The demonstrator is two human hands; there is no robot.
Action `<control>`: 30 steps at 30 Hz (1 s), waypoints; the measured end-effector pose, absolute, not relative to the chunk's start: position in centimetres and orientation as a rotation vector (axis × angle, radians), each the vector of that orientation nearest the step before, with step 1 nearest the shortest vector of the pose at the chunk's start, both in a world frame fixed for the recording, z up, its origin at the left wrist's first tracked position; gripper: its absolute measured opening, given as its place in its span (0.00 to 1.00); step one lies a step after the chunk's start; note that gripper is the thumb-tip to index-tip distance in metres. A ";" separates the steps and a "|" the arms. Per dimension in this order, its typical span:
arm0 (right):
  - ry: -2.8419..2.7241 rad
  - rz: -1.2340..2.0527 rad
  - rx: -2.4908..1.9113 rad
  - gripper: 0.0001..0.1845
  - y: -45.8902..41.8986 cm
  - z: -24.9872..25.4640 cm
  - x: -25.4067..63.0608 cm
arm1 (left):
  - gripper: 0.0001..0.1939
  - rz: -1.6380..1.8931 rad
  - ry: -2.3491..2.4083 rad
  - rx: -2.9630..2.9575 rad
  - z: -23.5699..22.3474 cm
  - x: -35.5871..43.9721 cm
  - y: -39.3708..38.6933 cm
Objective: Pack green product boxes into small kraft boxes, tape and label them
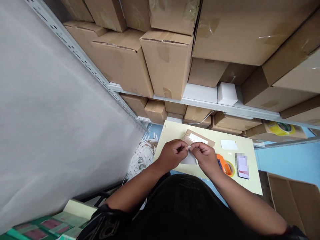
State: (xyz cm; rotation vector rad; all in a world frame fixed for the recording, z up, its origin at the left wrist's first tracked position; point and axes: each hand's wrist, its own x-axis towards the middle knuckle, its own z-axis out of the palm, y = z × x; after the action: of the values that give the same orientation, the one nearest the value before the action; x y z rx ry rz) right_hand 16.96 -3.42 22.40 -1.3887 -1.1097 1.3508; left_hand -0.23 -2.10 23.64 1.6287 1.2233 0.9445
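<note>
My left hand point(173, 154) and my right hand point(205, 157) meet over the pale table point(240, 186), thumbs and forefingers pinched together. Between the fingertips is the top edge of a white paper sheet point(188, 159), which hangs down in front of me. Just beyond the hands lies a small brown cardboard box point(209, 142) with a white label point(198, 138) on top, partly covered by my fingers. Close to the right hand sits an orange tape dispenser point(227, 167) with a roll of tape.
A phone point(242, 166) and a white card point(228, 144) lie on the table's right side. Shelves of cardboard boxes point(166, 66) rise behind it. White paper scraps point(142, 156) pile up on the floor at left, beside a grey wall point(62, 116). An open carton point(295, 200) stands right.
</note>
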 end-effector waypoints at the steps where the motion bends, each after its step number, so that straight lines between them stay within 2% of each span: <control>1: -1.092 1.364 -1.408 0.14 -3.3 22.0 16.9 | 0.05 0.933 1.229 1.623 23.4 -0.3 -2.2; 7: -0.933 1.377 -1.409 0.14 -2.0 20.3 17.0 | 0.03 0.896 1.337 1.446 20.3 -2.4 -2.9; 14: -0.867 1.318 -1.426 0.14 -0.6 19.2 16.8 | 0.07 0.832 1.446 1.231 13.4 -9.6 -4.5; 23: -1.005 1.275 -1.429 0.15 0.5 19.1 15.7 | 0.08 0.457 1.810 1.301 4.2 -21.9 -6.8; 26: -1.051 1.255 -1.418 0.17 0.6 19.5 15.6 | 0.09 0.192 2.006 1.330 2.0 -25.1 -7.5; 30: -1.053 1.207 -1.384 0.17 0.6 19.8 16.2 | 0.10 0.013 2.139 1.281 0.2 -28.4 -8.1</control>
State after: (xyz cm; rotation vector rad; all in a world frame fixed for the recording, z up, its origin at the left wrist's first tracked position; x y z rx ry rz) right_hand 16.18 0.62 19.84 -1.3843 -1.0531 1.2070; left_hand -28.43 -8.13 0.24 1.2812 2.1389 0.0135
